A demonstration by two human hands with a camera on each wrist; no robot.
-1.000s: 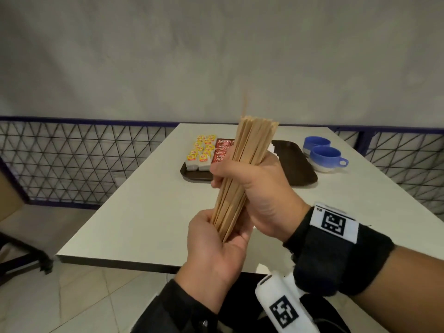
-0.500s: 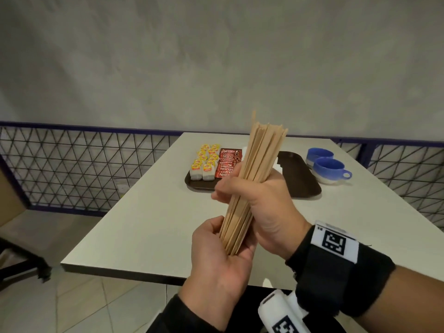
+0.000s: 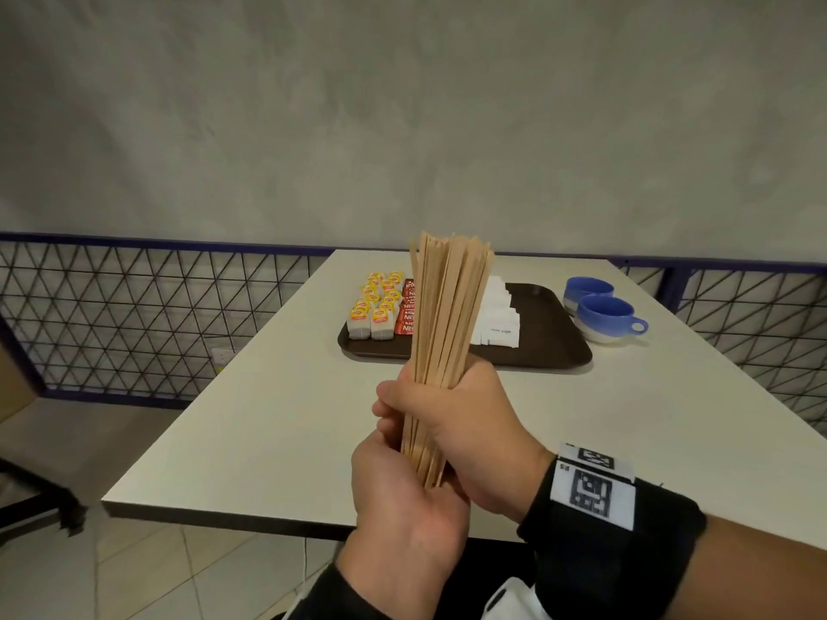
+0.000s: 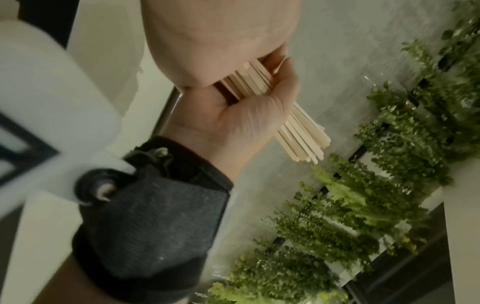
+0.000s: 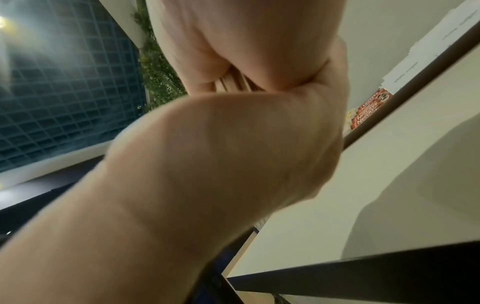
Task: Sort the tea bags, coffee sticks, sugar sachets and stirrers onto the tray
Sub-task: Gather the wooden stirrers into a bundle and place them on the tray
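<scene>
A thick bundle of wooden stirrers (image 3: pixel 443 306) stands nearly upright in both hands above the near end of the white table (image 3: pixel 277 422). My right hand (image 3: pixel 465 422) grips the bundle round its middle. My left hand (image 3: pixel 402 498) cups the lower ends from below, and in the left wrist view its fingers (image 4: pixel 283 82) curl round the stirrers (image 4: pixel 303 139). Beyond them the brown tray (image 3: pixel 555 346) holds yellow-tagged tea bags (image 3: pixel 373 313) at its left, red coffee sticks (image 3: pixel 408 313) beside them and white sugar sachets (image 3: pixel 496 324) mid-tray, partly hidden by the bundle.
Two blue cups (image 3: pixel 604 317) stand on the table right of the tray. The tray's right part shows bare brown surface. A wire-mesh railing (image 3: pixel 134 315) runs behind the table on both sides, below a grey wall. Tiled floor lies below the near table edge.
The bundle has swung from leaning right to almost upright. Both hands kept their hold on it, and they now sit lower and farther from the tray in the head view.
</scene>
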